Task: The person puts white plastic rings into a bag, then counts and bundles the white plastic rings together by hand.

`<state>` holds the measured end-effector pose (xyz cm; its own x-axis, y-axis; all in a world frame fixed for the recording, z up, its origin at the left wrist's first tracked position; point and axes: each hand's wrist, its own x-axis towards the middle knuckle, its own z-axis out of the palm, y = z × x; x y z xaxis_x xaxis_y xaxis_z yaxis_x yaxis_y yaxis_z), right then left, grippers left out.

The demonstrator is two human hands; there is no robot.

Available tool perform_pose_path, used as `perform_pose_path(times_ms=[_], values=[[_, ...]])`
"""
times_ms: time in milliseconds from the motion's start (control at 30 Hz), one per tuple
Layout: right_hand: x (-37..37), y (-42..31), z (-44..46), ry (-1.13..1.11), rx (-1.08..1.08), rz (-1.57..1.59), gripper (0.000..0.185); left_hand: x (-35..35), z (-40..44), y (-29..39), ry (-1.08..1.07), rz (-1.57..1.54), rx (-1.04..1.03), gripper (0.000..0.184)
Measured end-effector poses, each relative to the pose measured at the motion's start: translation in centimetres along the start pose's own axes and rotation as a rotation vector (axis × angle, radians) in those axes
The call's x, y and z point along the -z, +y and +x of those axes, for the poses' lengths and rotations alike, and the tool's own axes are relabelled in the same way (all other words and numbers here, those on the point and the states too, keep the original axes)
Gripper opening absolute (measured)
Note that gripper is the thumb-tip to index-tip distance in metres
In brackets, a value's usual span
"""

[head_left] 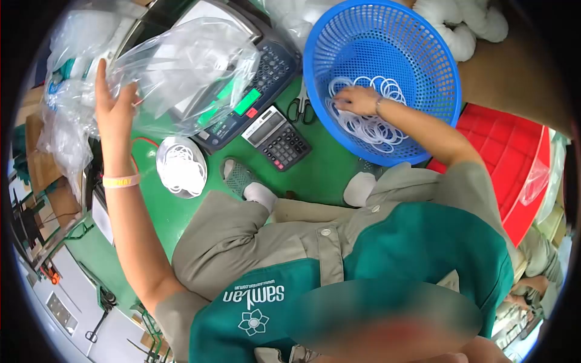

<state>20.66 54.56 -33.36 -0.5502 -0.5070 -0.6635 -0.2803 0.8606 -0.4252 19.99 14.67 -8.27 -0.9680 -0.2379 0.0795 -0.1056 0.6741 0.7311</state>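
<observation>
My left hand [115, 112] is raised at the left, its index finger stretched up and the other fingers at the edge of a clear plastic bag [181, 66]. The bag spreads over the counting scale [266, 69] and partly hides its panel. My right hand [358, 100] reaches into a blue plastic basket [315, 66], with fingers curled onto thin white rings [381, 130]. Its fingertips are partly hidden among them. More white rings [181, 172] lie in a round metal dish [162, 158] below my left hand.
A calculator [276, 138] lies beside the scale, and scissors [300, 109] lie near the basket. A red crate [502, 157] stands at the right. Clear bags [69, 121] hang at the far left; white bundles [463, 30] sit at the back right. Another person [535, 284] shows at lower right.
</observation>
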Motion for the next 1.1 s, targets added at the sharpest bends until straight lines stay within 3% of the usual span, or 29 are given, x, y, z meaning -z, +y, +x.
perform_pose_path(times_ms=[33,100,167,233,267,300,500,600,700,767,800,867,1000,1100], values=[[1.4,-0.6,-2.0,-0.029,-0.087,0.059,0.048,0.0,0.0,-0.1,0.008,0.002,0.000,0.066],[-0.3,4.8,-2.6,0.419,-0.006,0.162,0.047,0.1,0.1,-0.5,-0.016,-0.006,0.006,0.066],[-0.8,10.2,-2.9,0.591,-0.216,0.095,0.059,0.1,0.1,-0.6,-0.035,-0.008,0.000,0.065],[-2.0,13.1,-3.5,0.505,-0.495,0.035,0.070,0.0,0.1,-0.4,-0.030,-0.009,-0.014,0.065],[-3.5,16.0,-2.7,0.380,-0.451,0.206,0.078,0.0,0.1,-0.4,-0.021,-0.004,-0.023,0.065],[-4.1,15.3,-3.0,0.308,-0.427,0.142,0.079,0.1,0.2,-0.4,-0.042,-0.011,-0.004,0.065],[-6.3,6.6,-7.1,-0.222,-0.268,0.156,0.091,-0.2,-0.2,0.1,-0.088,-0.046,0.008,0.066],[-5.6,4.6,-8.2,-0.432,-0.125,0.329,0.100,-0.2,-0.7,0.9,-0.091,-0.054,0.027,0.066],[-5.4,3.7,-8.4,-0.519,-0.035,0.601,0.103,0.0,-0.8,0.7,-0.087,-0.061,0.008,0.068],[-4.3,2.7,-8.6,-0.557,0.031,0.523,0.106,0.1,-1.0,0.8,-0.067,-0.056,-0.019,0.068],[-2.4,0.9,-9.8,-0.604,-0.034,0.584,0.108,0.1,-0.9,0.6,-0.068,-0.071,-0.025,0.069],[-2.9,1.8,-9.6,-0.523,0.039,0.413,0.109,0.2,-1.1,0.7,-0.067,-0.088,-0.029,0.069],[-2.5,2.7,-10.5,-0.400,0.202,0.408,0.076,0.6,-1.4,1.3,-0.104,-0.147,-0.055,0.068],[-1.4,3.3,-10.9,-0.495,0.012,0.651,0.066,0.8,-1.5,1.2,-0.139,-0.265,-0.168,0.066]])
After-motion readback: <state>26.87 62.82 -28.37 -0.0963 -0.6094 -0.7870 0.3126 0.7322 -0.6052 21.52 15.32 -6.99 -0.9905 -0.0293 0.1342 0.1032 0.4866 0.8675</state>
